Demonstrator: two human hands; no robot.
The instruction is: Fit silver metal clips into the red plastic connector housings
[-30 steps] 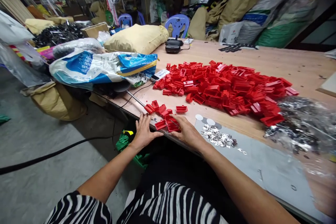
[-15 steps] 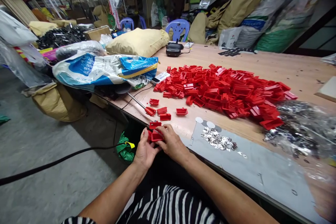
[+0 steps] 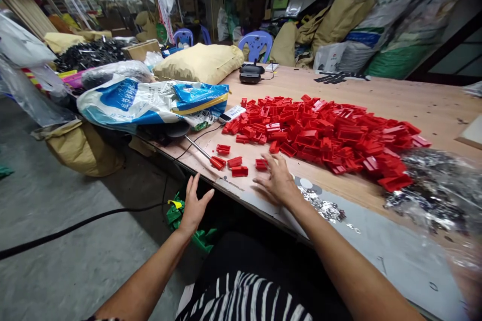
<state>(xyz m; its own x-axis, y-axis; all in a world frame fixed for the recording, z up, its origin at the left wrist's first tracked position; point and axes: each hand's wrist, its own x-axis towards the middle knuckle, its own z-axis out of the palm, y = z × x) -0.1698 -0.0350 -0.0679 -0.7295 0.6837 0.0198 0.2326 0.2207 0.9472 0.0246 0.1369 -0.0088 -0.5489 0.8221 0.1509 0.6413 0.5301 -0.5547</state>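
Note:
My left hand (image 3: 195, 208) hangs in front of the table's near edge, fingers apart and holding nothing. My right hand (image 3: 280, 180) is over the table with its fingers spread. Its fingertips are at a small red plastic housing (image 3: 261, 165), open-topped and box-shaped; whether they touch it I cannot tell. Left of it lie several similar loose pieces, among them a red housing (image 3: 239, 171) near the edge. Behind them spreads a large heap of red housings (image 3: 320, 130). Small shiny metal pieces (image 3: 324, 207) lie beside my right forearm, partly hidden by it.
A grey sheet (image 3: 391, 246) covers the table's near right part. Clear bags of metal parts (image 3: 433, 185) lie at right. A blue and white sack (image 3: 150, 103), a phone-like device (image 3: 232, 113) and a thin metal rod (image 3: 198, 147) are at left. A green bag (image 3: 175, 218) sits below the edge.
My hands were together at the table edge, holding red housings; those are gone from view. The left hand has opened and moved left; the right has moved right and forward to a loose housing.

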